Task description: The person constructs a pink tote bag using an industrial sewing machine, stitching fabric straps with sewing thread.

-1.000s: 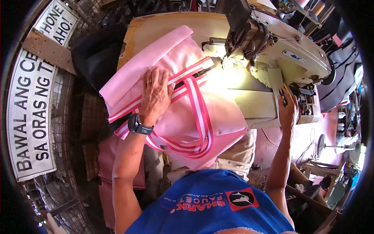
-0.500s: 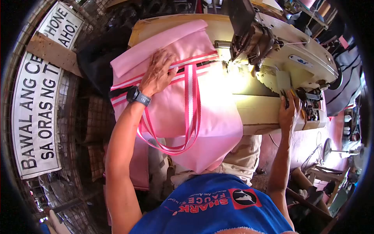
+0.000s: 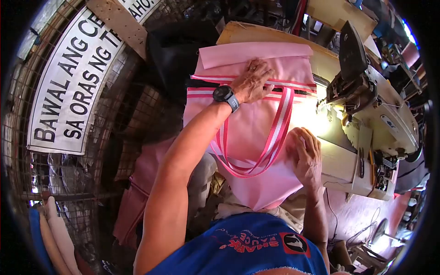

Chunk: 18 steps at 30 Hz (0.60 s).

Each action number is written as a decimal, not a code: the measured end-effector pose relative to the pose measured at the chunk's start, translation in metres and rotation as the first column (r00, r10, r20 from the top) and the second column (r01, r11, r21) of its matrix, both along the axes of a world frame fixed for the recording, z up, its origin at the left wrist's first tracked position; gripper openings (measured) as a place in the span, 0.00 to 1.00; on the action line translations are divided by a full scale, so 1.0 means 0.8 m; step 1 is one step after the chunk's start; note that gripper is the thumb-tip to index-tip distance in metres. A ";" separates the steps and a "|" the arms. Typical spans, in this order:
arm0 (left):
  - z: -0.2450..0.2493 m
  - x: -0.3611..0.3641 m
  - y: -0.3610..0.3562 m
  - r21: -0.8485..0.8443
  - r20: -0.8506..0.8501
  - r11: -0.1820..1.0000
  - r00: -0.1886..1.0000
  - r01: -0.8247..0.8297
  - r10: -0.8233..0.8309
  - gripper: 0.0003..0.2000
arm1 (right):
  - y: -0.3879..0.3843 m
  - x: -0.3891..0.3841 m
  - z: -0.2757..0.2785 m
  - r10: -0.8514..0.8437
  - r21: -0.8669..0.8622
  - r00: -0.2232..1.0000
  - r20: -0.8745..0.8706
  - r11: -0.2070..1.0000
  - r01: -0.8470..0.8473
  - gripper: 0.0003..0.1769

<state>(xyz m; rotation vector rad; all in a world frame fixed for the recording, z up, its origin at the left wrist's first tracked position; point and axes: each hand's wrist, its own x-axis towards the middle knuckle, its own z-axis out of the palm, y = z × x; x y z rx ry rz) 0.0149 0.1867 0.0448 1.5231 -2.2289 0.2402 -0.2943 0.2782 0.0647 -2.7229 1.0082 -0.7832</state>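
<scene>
A pink fabric piece (image 3: 256, 121) with pink-and-white striped straps (image 3: 280, 121) and a black zipper strip lies across the sewing machine table and hangs toward my lap. My left hand (image 3: 253, 81), with a dark watch on the wrist, rests on it palm down, fingers spread over the upper striped band. At the fabric's right edge is my right hand (image 3: 305, 153), its fingers stretched out and lying against the cloth; the thumb is partly hidden. The sewing machine (image 3: 360, 91) stands to the right, its needle area lit brightly beside the fabric.
A dark-handled tool (image 3: 361, 162) and an orange-handled tool (image 3: 372, 167) lie at the table's right side. A wire mesh wall with a lettered sign (image 3: 73, 87) stands at left. More pink fabric (image 3: 137, 197) hangs low at left. A fan (image 3: 379, 231) is at lower right.
My right hand has left the tool at the table's right side and come to the fabric's right edge. My left hand stays on the fabric. The view has turned left.
</scene>
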 end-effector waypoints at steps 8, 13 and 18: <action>-0.005 0.000 -0.001 -0.007 -0.031 1.000 0.999 -0.018 0.018 0.24 | -0.002 -0.002 0.000 -0.006 0.068 0.996 0.084 0.998 0.000 0.26; -0.014 0.004 -0.004 -0.047 -0.095 0.999 0.995 0.009 -0.014 0.21 | -0.002 -0.001 -0.003 0.027 0.073 0.987 0.158 0.997 -0.038 0.23; -0.006 -0.002 -0.006 -0.033 -0.044 0.999 0.999 0.029 -0.030 0.20 | -0.006 -0.018 -0.006 0.043 0.095 0.989 0.141 0.994 -0.057 0.24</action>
